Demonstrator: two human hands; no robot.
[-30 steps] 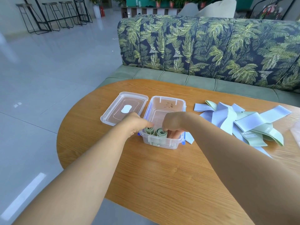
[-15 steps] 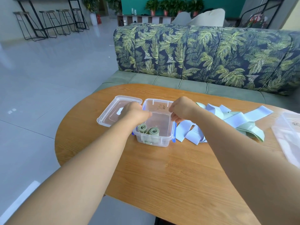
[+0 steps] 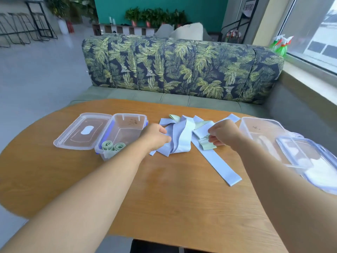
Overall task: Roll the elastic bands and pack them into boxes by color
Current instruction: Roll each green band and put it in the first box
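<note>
Head view: left hand (image 3: 156,136) resting on the pile of blue bands (image 3: 179,137) mid-desk (image 3: 164,189), fingers curled under, grip hard to tell. Right hand (image 3: 224,134) at the pile's right side, fingers pinching a green band (image 3: 207,145). Clear box (image 3: 122,132) left of the pile, holding two rolled green bands (image 3: 113,146) at its near end; lid (image 3: 82,131) beside it. Second box (image 3: 264,132) far right.
</note>
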